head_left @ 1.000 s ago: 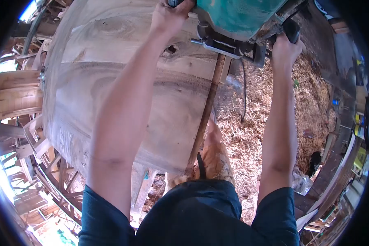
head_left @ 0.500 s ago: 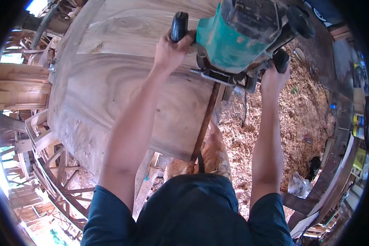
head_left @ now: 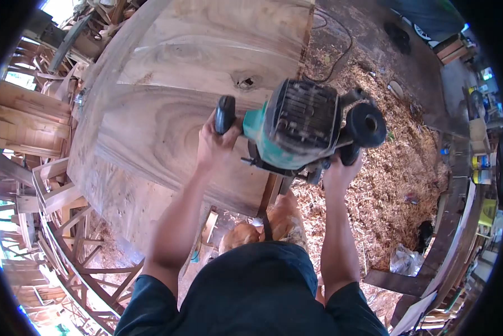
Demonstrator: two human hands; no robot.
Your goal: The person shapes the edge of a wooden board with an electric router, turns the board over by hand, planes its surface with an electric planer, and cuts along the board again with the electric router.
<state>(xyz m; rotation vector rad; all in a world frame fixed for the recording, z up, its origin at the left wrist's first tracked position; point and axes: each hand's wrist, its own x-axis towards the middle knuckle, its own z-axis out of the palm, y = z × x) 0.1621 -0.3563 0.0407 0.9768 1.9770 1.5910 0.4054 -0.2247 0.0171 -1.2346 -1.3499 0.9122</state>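
Observation:
A teal and black plunge router sits over the right edge of a large wooden panel. My left hand is closed around the router's left black handle, above the panel. On the other side, my right hand grips the right handle, beyond the panel's edge and over the shavings. The router's body hides its bit and most of its base. A dark knot hole shows in the panel just behind the tool.
Wood shavings cover the ground to the right. A black cord curves behind the router. Stacked timber and wooden frames stand at the left. A clear plastic bag lies at lower right, near dark boards.
Both hands have brought the router nearer to my body along the panel's right edge and slightly left in view. The knot hole and cord behind it now show.

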